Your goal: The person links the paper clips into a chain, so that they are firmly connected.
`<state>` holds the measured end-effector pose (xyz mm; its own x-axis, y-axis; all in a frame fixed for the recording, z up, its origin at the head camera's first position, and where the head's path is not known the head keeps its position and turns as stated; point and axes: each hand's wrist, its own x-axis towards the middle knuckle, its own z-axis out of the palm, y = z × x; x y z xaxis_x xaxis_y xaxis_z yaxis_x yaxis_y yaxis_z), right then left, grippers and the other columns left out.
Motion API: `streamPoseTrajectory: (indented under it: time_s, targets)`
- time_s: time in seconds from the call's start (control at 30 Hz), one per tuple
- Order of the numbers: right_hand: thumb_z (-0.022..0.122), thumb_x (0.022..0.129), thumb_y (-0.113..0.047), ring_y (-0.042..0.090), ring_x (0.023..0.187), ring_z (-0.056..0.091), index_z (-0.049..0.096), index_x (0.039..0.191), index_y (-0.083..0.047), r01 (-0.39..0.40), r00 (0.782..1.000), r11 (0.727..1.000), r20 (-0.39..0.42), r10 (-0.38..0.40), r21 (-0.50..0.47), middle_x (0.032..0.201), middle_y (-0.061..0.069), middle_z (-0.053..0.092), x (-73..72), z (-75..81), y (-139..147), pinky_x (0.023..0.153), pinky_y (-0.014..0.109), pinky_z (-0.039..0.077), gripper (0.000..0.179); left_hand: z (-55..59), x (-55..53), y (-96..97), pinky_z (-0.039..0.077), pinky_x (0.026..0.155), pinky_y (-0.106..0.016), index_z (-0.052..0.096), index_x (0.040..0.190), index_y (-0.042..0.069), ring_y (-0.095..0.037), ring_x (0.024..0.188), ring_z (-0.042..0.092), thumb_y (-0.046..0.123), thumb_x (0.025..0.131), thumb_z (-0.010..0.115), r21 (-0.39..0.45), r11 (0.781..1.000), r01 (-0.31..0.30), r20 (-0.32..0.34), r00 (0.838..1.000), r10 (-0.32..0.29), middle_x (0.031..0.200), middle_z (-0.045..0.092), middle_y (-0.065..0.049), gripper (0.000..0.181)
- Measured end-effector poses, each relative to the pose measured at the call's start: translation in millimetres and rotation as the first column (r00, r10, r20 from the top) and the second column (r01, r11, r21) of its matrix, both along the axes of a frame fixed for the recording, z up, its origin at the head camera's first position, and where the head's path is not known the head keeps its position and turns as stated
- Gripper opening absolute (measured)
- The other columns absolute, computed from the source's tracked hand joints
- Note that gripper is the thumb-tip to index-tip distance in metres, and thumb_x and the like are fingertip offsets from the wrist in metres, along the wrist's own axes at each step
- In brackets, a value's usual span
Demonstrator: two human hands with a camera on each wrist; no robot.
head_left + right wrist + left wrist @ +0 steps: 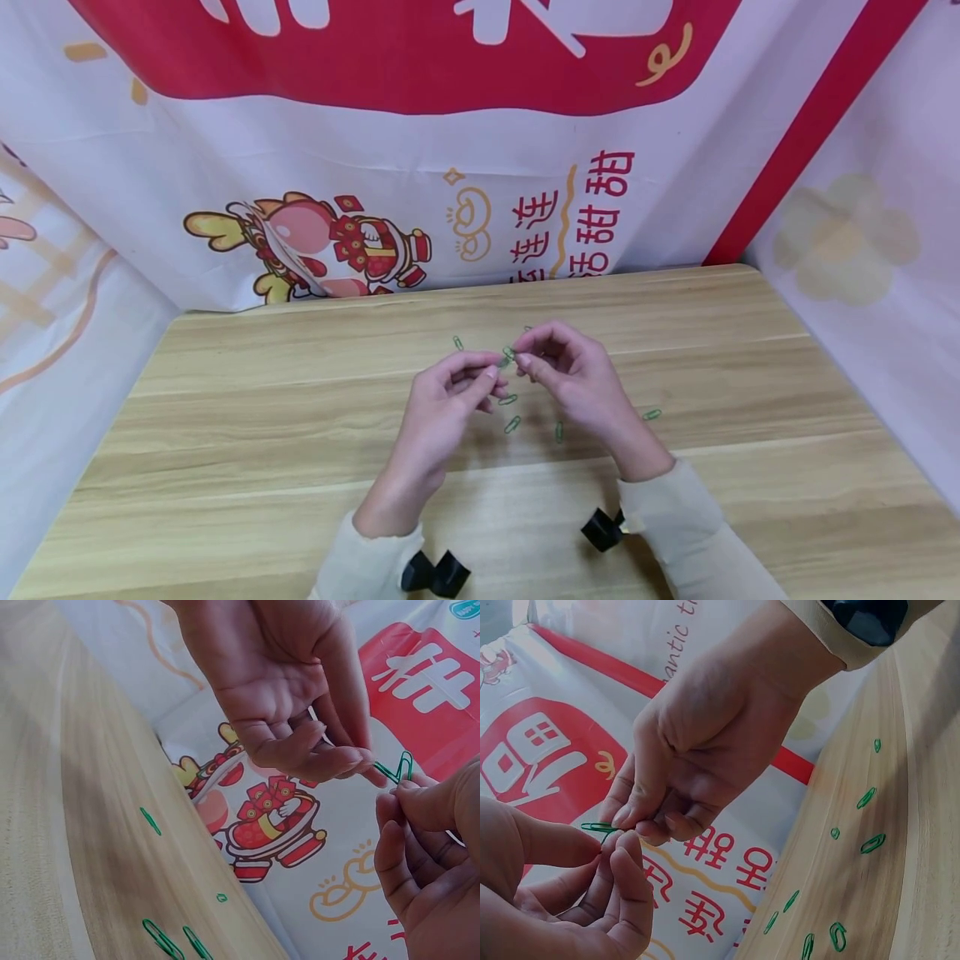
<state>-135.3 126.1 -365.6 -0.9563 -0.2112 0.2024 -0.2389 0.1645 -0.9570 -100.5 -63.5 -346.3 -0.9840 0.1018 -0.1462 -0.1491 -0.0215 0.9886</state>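
At the centre of the head view, two green paper clips are held in the air above the tabletop (247,433). One clip (385,772) is gripped by the left hand (446,396), clamped between the tips of the thumb and forefinger. The other clip (406,765) is pinched in the same manner by the right hand (573,371) — thumb and fingertip closed together on the wire. The remaining fingers of both hands are loosely bent. In the right wrist view, the two clips are seen to meet at an angle, right of centre; whether they are hooked together cannot be told.

Loose clips (872,844), also green, are scattered on the wood: near and below the hands in the head view, with one placed to the right of the right wrist. Along the right side of the left wrist view, eight are shown lying apart.

Light sleeves (367,558) are worn on both arms, and a black device (602,530) is mounted at each wrist — lower centre of the head view. A white cloth backdrop (420,142), printed in red, is hung behind the table.
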Motion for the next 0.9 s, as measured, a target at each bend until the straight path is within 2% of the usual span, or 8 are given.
streamPoseTrajectory:
  time_s: [0.53,0.73,0.9]
  targets:
    - [0.069,0.101,0.001,0.02,0.094,0.068,0.07,0.117,-0.002,0.0,1.0,1.0,-0.006,0.0,-0.006,0.109,0.014,0.071,0.2,0.2,0.0,0.082,0.025,0.06,0.016,1.2,-0.5,-4.6,0.06,0.087,-0.03,0.072,0.126,0.004,-0.018,0.098,0.072,0.009,0.107,0.064,0.015,1.0,0.011,0.043,0.999,-0.012,0.109,0.075,-0.009,0.022]
    - [0.069,0.101,0.001,0.02,0.094,0.068,0.07,0.116,-0.002,-0.002,1.0,1.0,-0.005,0.002,-0.009,0.109,0.015,0.071,0.2,0.3,-0.4,0.082,0.025,0.06,0.016,0.3,-1.2,-5.5,0.061,0.092,-0.037,0.073,0.125,0.006,-0.018,0.098,0.071,0.01,0.107,0.064,0.006,1.0,0.007,0.047,0.999,-0.008,0.109,0.075,-0.009,0.02]
    - [0.069,0.102,0.0,0.021,0.096,0.068,0.07,0.117,-0.003,0.006,1.0,1.0,-0.003,-0.006,0.006,0.11,0.014,0.071,0.0,-0.3,-0.6,0.083,0.025,0.06,0.015,0.3,-1.0,-4.6,0.061,0.088,-0.032,0.073,0.124,0.004,-0.018,0.097,0.071,0.009,0.107,0.065,0.012,1.0,0.004,0.048,0.999,-0.005,0.108,0.075,-0.009,0.02]
